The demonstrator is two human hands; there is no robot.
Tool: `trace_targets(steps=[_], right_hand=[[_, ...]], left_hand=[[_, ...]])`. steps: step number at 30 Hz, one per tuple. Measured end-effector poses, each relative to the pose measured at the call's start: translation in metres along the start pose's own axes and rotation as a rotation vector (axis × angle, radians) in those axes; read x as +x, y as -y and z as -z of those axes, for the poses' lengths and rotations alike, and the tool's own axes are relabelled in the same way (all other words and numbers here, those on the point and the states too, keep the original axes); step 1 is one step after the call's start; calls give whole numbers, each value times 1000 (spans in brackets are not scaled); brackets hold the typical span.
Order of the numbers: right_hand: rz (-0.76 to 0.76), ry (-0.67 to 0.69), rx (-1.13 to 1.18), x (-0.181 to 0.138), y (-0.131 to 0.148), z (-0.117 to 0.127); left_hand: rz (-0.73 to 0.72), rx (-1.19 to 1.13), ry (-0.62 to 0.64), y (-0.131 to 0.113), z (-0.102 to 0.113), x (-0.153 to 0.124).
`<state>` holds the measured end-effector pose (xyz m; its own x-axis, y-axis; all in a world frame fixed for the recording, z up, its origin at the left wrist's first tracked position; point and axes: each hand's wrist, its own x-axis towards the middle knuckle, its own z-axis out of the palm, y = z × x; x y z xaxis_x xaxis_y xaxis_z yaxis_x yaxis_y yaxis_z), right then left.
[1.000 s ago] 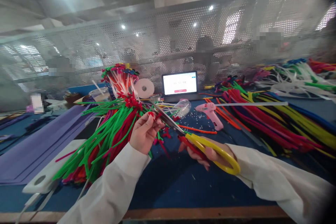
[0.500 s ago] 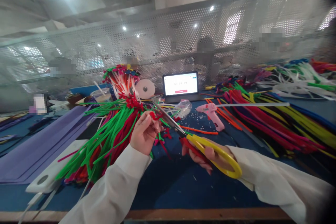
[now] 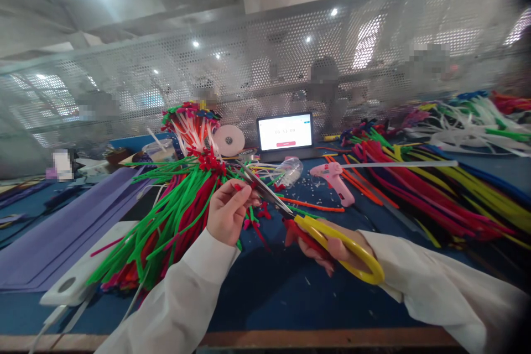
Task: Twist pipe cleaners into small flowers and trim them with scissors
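Between the thumb and fingers of my left hand (image 3: 226,214) is a small bent piece of red pipe cleaner (image 3: 239,188), partly covered by the fingertips. My right hand (image 3: 317,255) grips yellow-handled scissors (image 3: 321,228), their blades pointing up and left to the pinched fingers. The blades look slightly apart beside the red piece; I cannot tell whether they touch it. Something red shows under the yellow handle, partly hidden by my fingers. Behind and left of my left hand lies a big bundle of green and red pipe cleaners (image 3: 178,191), with small red twisted pieces on top.
A pink glue gun (image 3: 338,182) with a long glue stick lies beyond the scissors. Behind it stands a tablet (image 3: 285,131) showing a timer. Coloured pipe cleaners (image 3: 435,193) spread at right. Purple sheets (image 3: 70,232) and a white power bank-like device (image 3: 68,287) lie left.
My left fingers have closed further over the red piece, so less of it shows. The scissors have barely shifted.
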<state>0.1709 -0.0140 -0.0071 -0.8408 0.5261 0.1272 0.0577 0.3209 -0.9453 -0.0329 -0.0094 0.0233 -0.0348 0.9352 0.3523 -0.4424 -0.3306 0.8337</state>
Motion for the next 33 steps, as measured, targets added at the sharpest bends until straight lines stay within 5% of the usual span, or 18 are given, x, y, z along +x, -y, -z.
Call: trace_targets(steps=[12, 24, 29, 33], right_hand=[[-54, 26, 38, 5, -6, 3], [-247, -226, 180, 6, 6, -12], [-188, -273, 16, 7, 3, -3], [-157, -407, -392, 7, 2, 11]], left_hand=[[43, -19, 50, -2, 3, 1], [-15, -26, 104, -2, -1, -4], [-38, 38, 68, -2, 0, -1], [7, 368, 11, 4, 12, 11]])
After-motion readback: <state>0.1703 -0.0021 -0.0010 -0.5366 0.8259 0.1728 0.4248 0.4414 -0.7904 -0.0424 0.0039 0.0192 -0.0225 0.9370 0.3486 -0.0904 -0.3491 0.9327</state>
